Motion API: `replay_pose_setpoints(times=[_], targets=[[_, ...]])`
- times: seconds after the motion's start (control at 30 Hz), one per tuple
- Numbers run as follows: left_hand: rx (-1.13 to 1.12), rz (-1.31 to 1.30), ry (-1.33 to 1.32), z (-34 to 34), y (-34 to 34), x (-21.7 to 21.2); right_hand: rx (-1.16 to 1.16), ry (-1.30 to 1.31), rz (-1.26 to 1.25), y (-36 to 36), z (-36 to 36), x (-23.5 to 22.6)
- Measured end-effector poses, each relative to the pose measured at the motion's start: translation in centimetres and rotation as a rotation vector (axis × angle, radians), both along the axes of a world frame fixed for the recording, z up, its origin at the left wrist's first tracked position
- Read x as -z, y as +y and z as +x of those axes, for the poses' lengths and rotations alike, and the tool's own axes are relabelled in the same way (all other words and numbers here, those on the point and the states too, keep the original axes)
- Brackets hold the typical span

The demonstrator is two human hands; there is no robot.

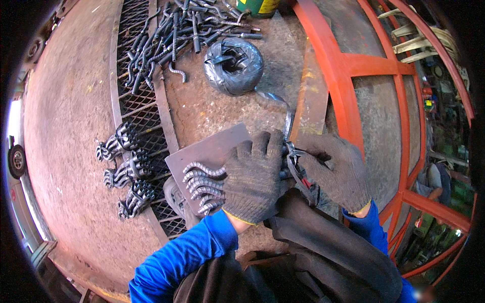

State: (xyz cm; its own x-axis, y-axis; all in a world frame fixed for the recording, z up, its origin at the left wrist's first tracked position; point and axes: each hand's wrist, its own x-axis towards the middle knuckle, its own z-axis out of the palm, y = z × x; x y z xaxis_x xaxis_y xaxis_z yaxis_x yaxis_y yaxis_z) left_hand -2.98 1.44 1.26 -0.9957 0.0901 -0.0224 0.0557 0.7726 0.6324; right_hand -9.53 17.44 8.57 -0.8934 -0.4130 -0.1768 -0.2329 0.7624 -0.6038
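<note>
My left hand point(255, 177), in a grey knit glove, is closed over a bundle of bent steel rods and presses it on a flat metal plate point(189, 159). The rods' wavy ribbed ends point(204, 184) stick out to the left of the glove. At the bundle's other end, my gloved right hand point(336, 169) is closed on a shiny black plastic strip point(289, 121), its fingertips partly hidden. Beyond the hands lies the roll of black plastic strip point(234, 65), from which the strip runs to the bundle. The rods' middle is hidden under my left hand.
Three tied rod bundles point(132, 169) lie at the left on a metal mesh grate point(144, 111). A heap of loose bent rods point(187, 30) is at the far side, near a green and yellow container point(260, 6). An orange metal frame point(348, 101) stands on the right.
</note>
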Motion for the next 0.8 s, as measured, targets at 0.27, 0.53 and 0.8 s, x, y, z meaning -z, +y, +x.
replay_pose_setpoints(times=[0.27,0.53,0.8], targets=[[-0.036,-0.015,0.032,-0.2,0.3,0.4,-0.135,0.171,0.071,-0.6,0.6,0.5],[-0.023,-0.138,0.067,-0.2,0.4,1.0,-0.303,0.349,0.244,-2.0,0.8,0.7],[-0.053,-0.065,0.100,0.0,0.5,1.2,-0.089,-0.254,-0.031,-0.3,-0.7,0.1]])
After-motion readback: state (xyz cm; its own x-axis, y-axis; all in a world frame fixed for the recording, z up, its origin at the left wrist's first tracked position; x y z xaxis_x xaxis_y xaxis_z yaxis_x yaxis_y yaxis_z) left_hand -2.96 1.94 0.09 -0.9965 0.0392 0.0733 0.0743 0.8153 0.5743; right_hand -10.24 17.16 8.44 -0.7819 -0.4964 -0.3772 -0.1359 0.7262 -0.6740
